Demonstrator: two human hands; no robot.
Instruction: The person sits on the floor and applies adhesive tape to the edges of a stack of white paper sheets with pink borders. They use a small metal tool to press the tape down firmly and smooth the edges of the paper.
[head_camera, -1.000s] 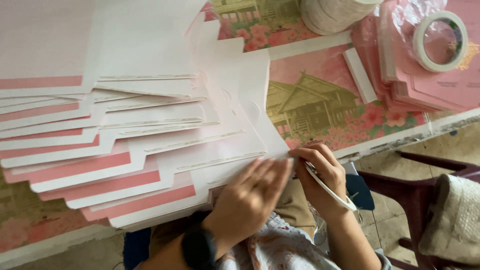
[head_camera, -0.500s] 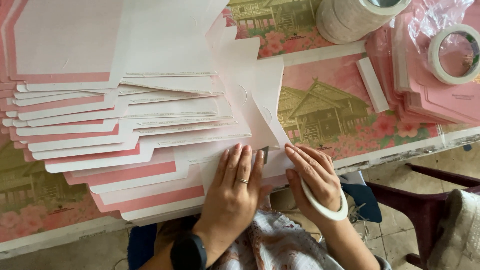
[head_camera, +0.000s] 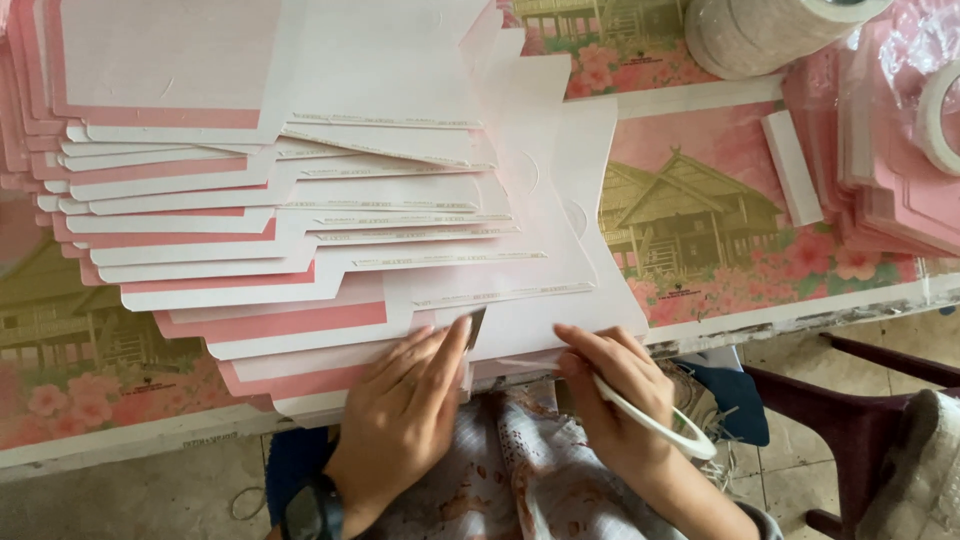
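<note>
A fanned stack of pink-and-white card sheets (head_camera: 300, 210) lies overlapped across the table, each with a thin strip along one edge. My left hand (head_camera: 400, 420) lies flat with fingers together on the nearest sheet at the table's front edge. My right hand (head_camera: 615, 395) touches the same sheet's edge with its fingertips. A thin white tape ring (head_camera: 655, 420) hangs around its fingers. A dark watch (head_camera: 312, 510) sits on my left wrist.
A pink patterned cloth with house pictures (head_camera: 700, 220) covers the table. A large tape roll (head_camera: 770, 30) and a smaller one (head_camera: 935, 115) stand at the back right, by a pile of pink cards (head_camera: 890, 180) and a white strip (head_camera: 790, 165). A dark chair (head_camera: 850, 400) stands at right.
My left hand has slid along the nearest sheet and now lies flat with fingers together. My right hand has moved onto the sheet's edge, still with the tape ring. The view shifted slightly.
</note>
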